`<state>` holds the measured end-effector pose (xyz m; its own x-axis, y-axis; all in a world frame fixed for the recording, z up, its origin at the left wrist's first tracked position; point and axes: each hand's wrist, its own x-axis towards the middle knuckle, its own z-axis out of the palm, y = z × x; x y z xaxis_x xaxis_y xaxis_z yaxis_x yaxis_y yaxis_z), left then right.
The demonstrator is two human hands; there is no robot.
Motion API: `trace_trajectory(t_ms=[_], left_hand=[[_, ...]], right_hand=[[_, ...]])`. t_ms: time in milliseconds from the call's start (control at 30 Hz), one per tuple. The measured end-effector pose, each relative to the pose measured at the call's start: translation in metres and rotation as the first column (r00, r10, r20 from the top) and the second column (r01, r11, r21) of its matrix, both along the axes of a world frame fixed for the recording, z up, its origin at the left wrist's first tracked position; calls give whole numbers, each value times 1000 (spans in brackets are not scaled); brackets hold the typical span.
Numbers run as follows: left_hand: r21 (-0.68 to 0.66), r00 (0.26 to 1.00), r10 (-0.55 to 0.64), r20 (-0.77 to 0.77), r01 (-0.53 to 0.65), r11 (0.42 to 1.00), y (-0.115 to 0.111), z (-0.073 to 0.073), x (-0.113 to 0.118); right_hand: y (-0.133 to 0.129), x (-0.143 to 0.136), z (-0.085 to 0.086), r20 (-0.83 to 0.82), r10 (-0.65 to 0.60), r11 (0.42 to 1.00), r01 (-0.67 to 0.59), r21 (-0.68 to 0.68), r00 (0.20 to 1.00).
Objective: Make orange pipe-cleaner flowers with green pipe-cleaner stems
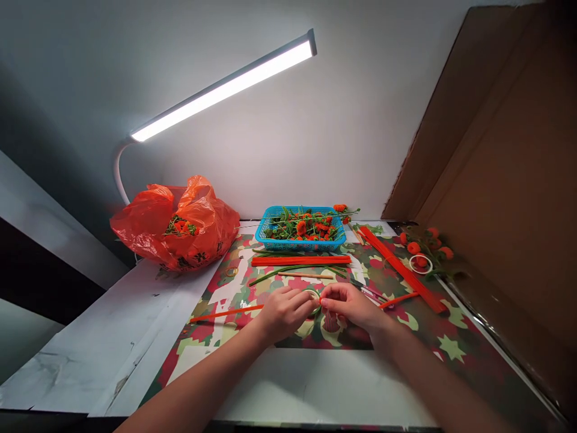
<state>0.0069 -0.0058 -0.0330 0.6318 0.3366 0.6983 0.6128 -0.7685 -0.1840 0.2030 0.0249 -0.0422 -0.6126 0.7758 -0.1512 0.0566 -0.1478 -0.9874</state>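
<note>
Orange shows as a small piece (320, 301) at the fingertips, between the left hand (286, 310) and the right hand (354, 305), over the near middle of the counter (67, 343). The right thumb and forefinger are closed on it, with next to no gap. The left fingers are curled and their tips come up to the same spot, but the thumb is hidden, so I cannot tell whether they grip it too. A pale ring (312, 294) shows just behind the left fingertips.

Beyond the hands, a tan stick (305, 275), green stems (276, 275) and a bundle of red sticks (301, 261) lie on the patterned cover (210, 294). Behind them stands a blue basket (300, 245), filled with orange flower heads on green stems, some of which poke out over its right rim. To its left, a red plastic bag (210, 219) gapes open on more orange flowers. More flowers (413, 247) and a white ring (421, 264) sit at the right, beside a longer red bundle (401, 269)
</note>
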Motion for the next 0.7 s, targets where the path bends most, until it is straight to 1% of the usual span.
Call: trace_trajectory(t_ms=[67, 133, 200, 233, 267, 300, 333, 367, 400, 433, 467, 500, 533, 567, 600, 633, 667, 700], left_hand=[[-86, 997, 19, 73, -13, 996, 0, -5, 1], [-237, 980, 57, 189, -10, 972, -1, -8, 2], [-419, 947, 106, 302, 32, 908, -2, -9, 4], [-506, 928, 135, 347, 64, 860, -2, -8, 4], [-593, 906, 173, 387, 101, 799, -2, -6, 5], [-680, 875, 223, 429, 151, 717, -2, -4, 5], [-763, 837, 283, 468, 221, 607, -1, -2, 5], [-826, 792, 349, 502, 319, 464, 1, -1, 5], [-850, 746, 411, 524, 430, 304, 2, 1, 4], [-835, 709, 462, 533, 529, 151, 4, 1, 3], [-801, 686, 500, 528, 599, 24, 6, 2, 2], [-767, 679, 522, 515, 638, -72, 7, 2, 1], [-751, 687, 529, 499, 647, -132, 7, 2, 0], [-758, 701, 523, 484, 635, -150, 7, 2, 0], [-787, 718, 507, 477, 606, -118, 6, 3, -1], [-831, 735, 481, 478, 556, -25, 5, 4, -1], [-868, 757, 440, 482, 480, 125, 3, 4, 0], [-868, 783, 388, 487, 381, 319, 2, 4, 0]], right_hand=[[-2, -2, 4, -5, -33, 999, 33, 42, 999], [-5, -4, 9, 4, -77, 984, 75, 160, 997], [-7, -5, 12, 34, -116, 949, 101, 300, 993], [-8, -5, 13, 55, -135, 926, 106, 362, 989], [-9, -5, 14, 76, -158, 900, 112, 422, 985], [-11, -5, 14, 91, -186, 865, 119, 488, 978], [-12, -5, 14, 99, -215, 817, 123, 564, 972], [-13, -5, 14, 97, -238, 752, 120, 648, 966], [-14, -5, 14, 88, -253, 669, 109, 735, 964], [-15, -5, 14, 77, -259, 571, 88, 816, 963], [-16, -5, 14, 69, -261, 464, 63, 883, 963], [-16, -5, 14, 67, -265, 366, 35, 930, 962], [-16, -5, 14, 69, -273, 289, 13, 957, 960], [-16, -5, 14, 73, -283, 245, -1, 969, 956], [-16, -6, 14, 75, -292, 242, -3, 970, 953], [-16, -6, 14, 77, -298, 274, 8, 962, 951], [-17, -6, 15, 75, -304, 331, 31, 943, 950], [-17, -6, 15, 72, -312, 396, 60, 916, 947]])
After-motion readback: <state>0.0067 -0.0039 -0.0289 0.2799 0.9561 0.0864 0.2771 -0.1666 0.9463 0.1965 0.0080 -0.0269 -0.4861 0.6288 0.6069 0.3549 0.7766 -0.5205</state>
